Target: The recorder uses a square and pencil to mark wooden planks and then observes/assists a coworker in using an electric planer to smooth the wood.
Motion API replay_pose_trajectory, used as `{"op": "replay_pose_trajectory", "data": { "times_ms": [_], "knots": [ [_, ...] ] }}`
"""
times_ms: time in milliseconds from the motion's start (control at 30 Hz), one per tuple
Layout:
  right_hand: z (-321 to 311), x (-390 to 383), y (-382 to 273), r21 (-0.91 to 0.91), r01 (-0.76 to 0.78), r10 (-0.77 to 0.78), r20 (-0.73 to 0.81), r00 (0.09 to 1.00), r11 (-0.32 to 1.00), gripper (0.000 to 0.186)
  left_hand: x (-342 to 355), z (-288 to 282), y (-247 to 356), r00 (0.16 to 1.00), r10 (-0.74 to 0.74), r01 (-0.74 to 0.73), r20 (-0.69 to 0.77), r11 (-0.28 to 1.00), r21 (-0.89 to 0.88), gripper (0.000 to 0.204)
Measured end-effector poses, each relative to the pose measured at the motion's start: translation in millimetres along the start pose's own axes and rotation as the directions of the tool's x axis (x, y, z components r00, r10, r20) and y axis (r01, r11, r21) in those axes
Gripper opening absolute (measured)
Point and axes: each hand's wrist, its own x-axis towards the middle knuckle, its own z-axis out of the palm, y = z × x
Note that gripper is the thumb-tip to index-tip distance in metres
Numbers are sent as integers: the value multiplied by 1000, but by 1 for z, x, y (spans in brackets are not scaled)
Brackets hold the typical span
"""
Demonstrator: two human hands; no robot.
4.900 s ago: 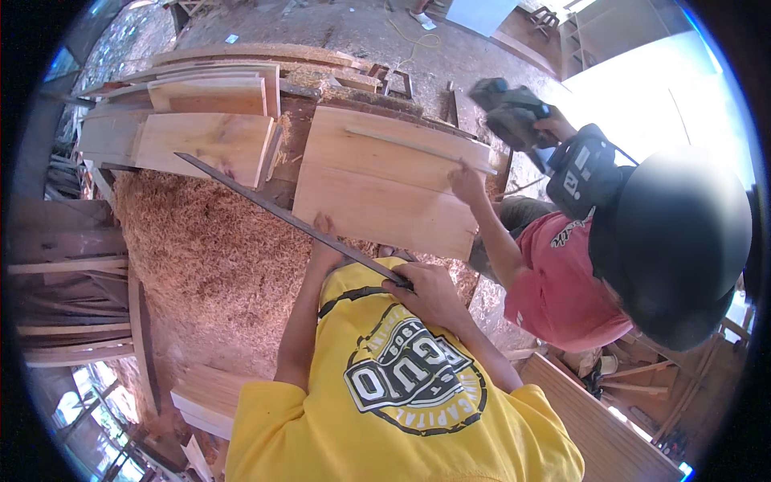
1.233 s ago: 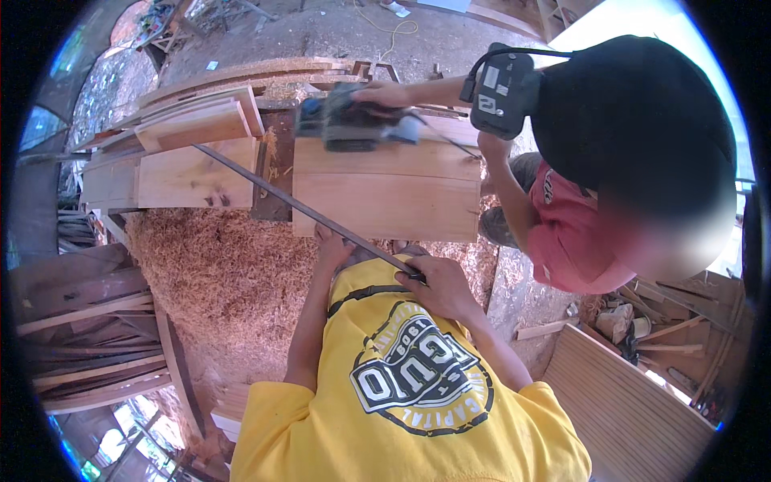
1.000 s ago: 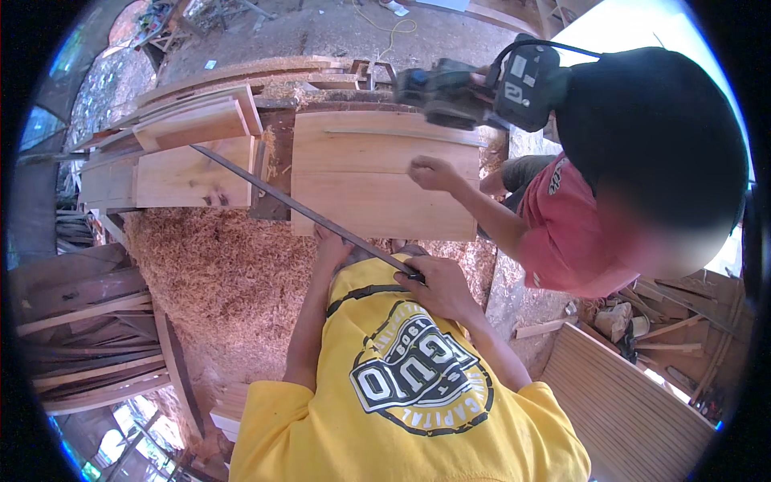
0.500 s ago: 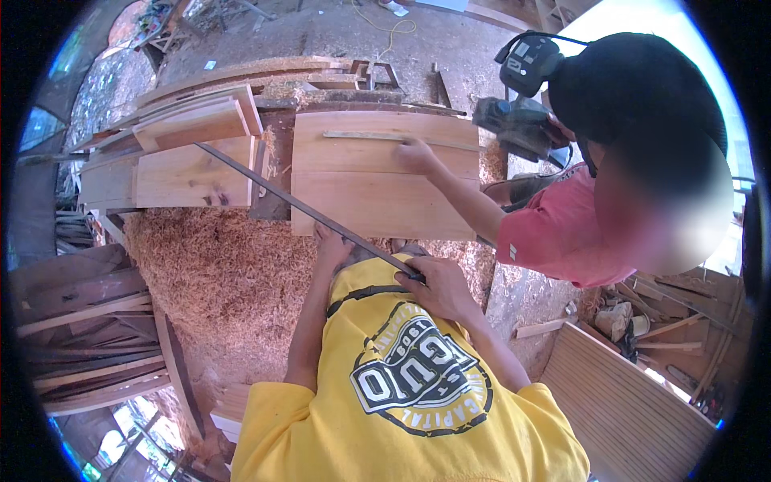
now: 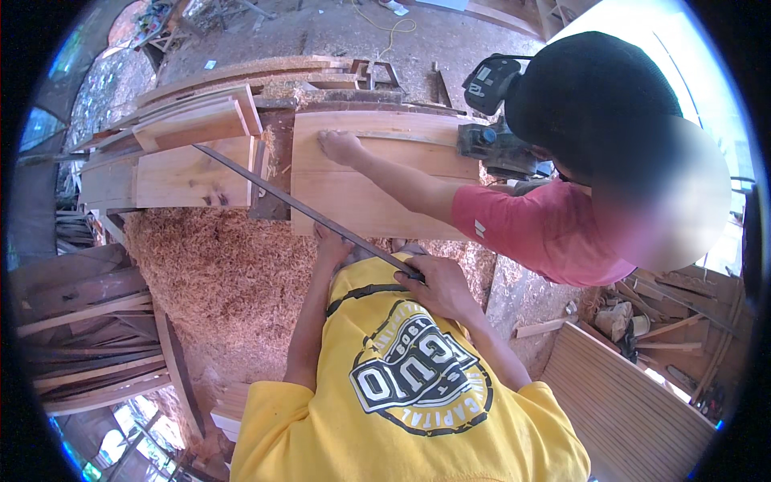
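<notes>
My right hand grips the near end of a long dark straight bar, which slants up to the boards on the left. My left hand is at the near edge of a pale wide board, just under the bar, its fingers partly hidden. A co-worker in a pink shirt and black cap leans in from the right, one hand on the board beside a thin wooden strip. A dark power tool is by the co-worker's other hand at the board's right end.
Stacked planks lie on the left, above deep wood shavings. More lumber is at the lower left. A ribbed panel leans at the lower right near offcuts. A yellow cord lies on the floor beyond.
The co-worker's near hand has moved left along the board, and the power tool has moved down and left onto the board's right end. My hands and the bar have held still over the last second.
</notes>
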Motion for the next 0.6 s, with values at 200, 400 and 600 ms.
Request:
{"op": "replay_pose_trajectory", "data": {
  "times_ms": [200, 400, 600],
  "knots": [
    [-4, 0, 0, -9, -16, 16, 1, 1000, 1000, 32, -3, -7, 8, 998, 53, -55, 33, 996, 65, 90],
    [-10, 8, -1, 3, -43, 42, 20, 999, 999, 32, 9, -1, 8, 999, 45, -46, 6, 994, 96, 90],
    [-6, 12, -33, 72, -40, 32, 110, 993, 997, 31, 8, 50, -55, 986, -73, 76, -149, 997, 15, 76]
  ]
}}
